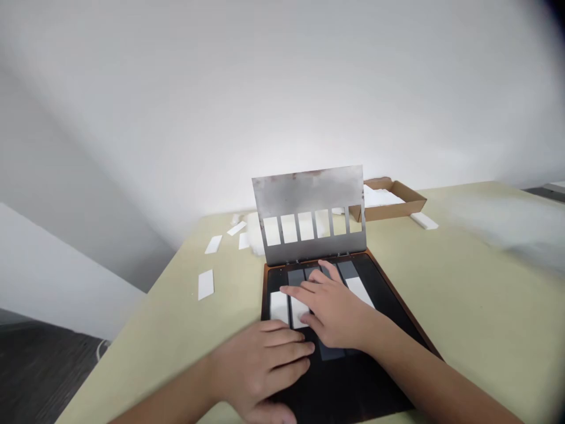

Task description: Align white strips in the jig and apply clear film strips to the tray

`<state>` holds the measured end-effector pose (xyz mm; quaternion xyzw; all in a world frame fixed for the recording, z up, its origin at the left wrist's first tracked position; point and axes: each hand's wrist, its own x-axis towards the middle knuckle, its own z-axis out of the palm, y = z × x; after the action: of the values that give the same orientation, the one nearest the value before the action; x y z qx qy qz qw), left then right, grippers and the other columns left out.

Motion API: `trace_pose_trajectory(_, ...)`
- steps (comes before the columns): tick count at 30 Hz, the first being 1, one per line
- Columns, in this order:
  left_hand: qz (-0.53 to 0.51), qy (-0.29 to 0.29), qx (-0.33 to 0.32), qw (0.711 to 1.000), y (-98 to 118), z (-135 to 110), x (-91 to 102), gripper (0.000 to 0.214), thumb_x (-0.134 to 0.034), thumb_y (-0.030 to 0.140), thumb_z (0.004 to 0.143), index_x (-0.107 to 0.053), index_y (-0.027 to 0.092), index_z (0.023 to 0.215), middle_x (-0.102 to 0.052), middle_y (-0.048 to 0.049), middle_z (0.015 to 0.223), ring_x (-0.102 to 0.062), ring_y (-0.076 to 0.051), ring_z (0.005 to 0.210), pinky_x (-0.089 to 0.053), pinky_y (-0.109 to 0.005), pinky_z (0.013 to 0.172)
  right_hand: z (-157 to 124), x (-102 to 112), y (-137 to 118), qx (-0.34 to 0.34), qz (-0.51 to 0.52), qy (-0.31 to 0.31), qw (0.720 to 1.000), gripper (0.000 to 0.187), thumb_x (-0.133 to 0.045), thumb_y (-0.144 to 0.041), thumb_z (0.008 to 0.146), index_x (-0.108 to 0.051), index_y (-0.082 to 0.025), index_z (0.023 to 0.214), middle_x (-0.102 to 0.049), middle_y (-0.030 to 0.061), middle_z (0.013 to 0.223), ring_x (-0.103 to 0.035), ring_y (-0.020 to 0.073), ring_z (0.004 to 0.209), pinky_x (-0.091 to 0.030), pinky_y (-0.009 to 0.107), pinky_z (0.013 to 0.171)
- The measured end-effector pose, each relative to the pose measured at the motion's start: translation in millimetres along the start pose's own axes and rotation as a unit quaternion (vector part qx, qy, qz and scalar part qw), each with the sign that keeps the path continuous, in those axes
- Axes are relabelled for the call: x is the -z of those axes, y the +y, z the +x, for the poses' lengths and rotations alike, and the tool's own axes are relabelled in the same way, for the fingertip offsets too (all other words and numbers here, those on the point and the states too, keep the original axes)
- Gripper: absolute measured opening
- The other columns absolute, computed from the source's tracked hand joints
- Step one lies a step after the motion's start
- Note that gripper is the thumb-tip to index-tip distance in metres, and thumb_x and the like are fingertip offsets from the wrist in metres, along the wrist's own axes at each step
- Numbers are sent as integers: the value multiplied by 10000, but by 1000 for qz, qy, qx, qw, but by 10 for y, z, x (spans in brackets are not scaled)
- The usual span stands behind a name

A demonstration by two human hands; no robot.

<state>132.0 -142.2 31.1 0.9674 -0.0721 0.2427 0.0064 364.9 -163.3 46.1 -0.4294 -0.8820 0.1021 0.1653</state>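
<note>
A black board (344,388) with a brown edge lies on the table, and a metal plate (309,191) with a row of rectangular cutouts stands raised on hinges at its far end. White cards (279,305) rest in grey slots on the board; another white card (359,290) shows to the right of my right hand. My right hand (338,309) is over the middle slots, fingers spread, its index finger and thumb at a white card (298,311). Flat on the board's near left part, my left hand (269,368) has its fingers stretched out, close below the cards.
Several loose white cards (205,285) are scattered on the yellowish table (463,306) to the left. Behind the metal plate are a cardboard tray (388,211) with white material and a clear plastic bag (256,232). A white block (424,221) lies beside the tray.
</note>
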Motion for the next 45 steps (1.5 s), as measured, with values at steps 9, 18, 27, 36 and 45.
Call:
trace_pose_trajectory(9, -67, -59, 61, 994, -77, -34, 84, 595, -487, 574, 1040, -620, 81, 1345, -706, -195, 1335, -668, -325, 1251, -552, -467, 1025, 31, -43, 35, -9, -12, -4, 1000, 519, -521, -169, 989, -508, -227, 1505, -719, 56, 1108, -521, 269, 1088, -117, 598, 1210)
trace_pose_trajectory(18, -37, -53, 83, 994, -146, -148, 94, 450, -528, 422, 1060, -620, 91, 1350, -700, -183, 1352, -657, -299, 1279, -468, -469, 1140, -7, -81, 78, -8, -11, 3, 1000, 564, -507, -92, 964, -486, -200, 1516, -731, 67, 1128, -527, 269, 1105, -123, 589, 1199)
trace_pose_trajectory(27, -6, -46, 136, 990, -154, -173, 106, 391, -599, 424, 1024, -657, 163, 1309, -750, -122, 1258, -598, -260, 967, -458, -407, 842, -18, -73, 104, 4, 15, 11, 1000, 735, -642, -638, 954, -471, -237, 1546, -731, 69, 1181, -547, 281, 1119, -92, 615, 1219)
trace_pose_trajectory(36, -49, -45, 163, 984, -155, -154, 83, 343, -623, 379, 1003, -665, 180, 1279, -745, -95, 1265, -582, -244, 945, -434, -409, 837, 0, -84, 141, 14, -8, 48, 999, 768, -584, -716, 941, -488, -248, 1541, -690, 106, 1294, -549, 293, 1232, -121, 602, 1229)
trace_pose_trajectory(45, -19, -40, 155, 987, -165, -195, 72, 287, -635, 318, 994, -672, 191, 1248, -743, -87, 1188, -556, -240, 939, -399, -394, 811, 7, -123, 150, 11, -5, 14, 1000, 698, -730, -565, 915, -526, -246, 1501, -738, 63, 1121, -564, 283, 1191, -99, 616, 1233)
